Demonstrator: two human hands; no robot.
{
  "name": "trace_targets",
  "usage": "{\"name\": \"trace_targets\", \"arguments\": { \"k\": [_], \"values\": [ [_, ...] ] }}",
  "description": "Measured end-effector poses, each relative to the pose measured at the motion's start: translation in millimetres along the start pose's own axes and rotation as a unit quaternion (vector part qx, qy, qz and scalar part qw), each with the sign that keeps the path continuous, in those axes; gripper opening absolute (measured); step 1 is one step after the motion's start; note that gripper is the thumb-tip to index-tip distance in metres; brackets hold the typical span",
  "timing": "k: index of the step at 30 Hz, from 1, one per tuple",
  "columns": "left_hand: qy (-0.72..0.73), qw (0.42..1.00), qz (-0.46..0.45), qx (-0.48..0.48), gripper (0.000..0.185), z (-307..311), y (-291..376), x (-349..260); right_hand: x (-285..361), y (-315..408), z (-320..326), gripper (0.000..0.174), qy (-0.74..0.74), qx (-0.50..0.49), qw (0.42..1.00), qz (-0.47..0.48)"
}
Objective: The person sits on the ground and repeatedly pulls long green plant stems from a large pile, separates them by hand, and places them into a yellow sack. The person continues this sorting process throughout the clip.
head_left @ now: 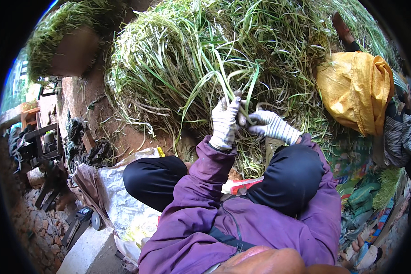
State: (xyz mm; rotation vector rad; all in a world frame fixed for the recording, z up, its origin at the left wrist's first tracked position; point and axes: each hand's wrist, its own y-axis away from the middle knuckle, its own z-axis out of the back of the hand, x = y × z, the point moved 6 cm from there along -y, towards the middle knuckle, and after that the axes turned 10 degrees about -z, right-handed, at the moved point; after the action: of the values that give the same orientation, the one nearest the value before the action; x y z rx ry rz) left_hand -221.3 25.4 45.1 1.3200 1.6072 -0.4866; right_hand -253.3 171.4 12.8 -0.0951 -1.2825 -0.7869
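My left hand (225, 120), in a white-and-grey striped knit glove, is closed around a few long green leafy stalks (227, 89). Their leaves fan upward and droop to the left. Close by on the right, my right hand (274, 126), in a matching glove, pinches the lower part of the stalks between its fingertips. Both hands are above the space between my bent knees. Directly beyond them rises a large heap of long green and yellowing leafy stalks (191, 44), tangled with dry, brownish stems. The exact grip of the right fingertips is partly hidden.
A yellow woven sack (356, 92) stands at the right, beside another person's checked clothing (399, 137). A white plastic sack (120, 191) lies by my left knee. Farther left are a dark-framed device (42, 144), rubble (44, 226) and a pale block (84, 253).
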Motion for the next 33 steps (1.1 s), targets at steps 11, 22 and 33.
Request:
{"name": "trace_targets", "arguments": {
  "k": [11, 22, 33],
  "values": [
    [0.018, 0.977, -0.157, -0.143, 0.039, 59, -3, -120, 26, 20, 240, 0.027, -0.136, -0.512, 0.848, 0.008],
    [0.047, 0.992, -0.084, -0.077, 0.041, 9, 17, -105, -61, -165, 128, 0.081, 0.471, -0.245, 0.795, -0.293],
    [0.054, 0.993, -0.034, -0.097, 0.046, 44, 2, -83, -93, 7, 233, 0.022, -0.316, -0.439, 0.836, -0.092]
  ]
}}
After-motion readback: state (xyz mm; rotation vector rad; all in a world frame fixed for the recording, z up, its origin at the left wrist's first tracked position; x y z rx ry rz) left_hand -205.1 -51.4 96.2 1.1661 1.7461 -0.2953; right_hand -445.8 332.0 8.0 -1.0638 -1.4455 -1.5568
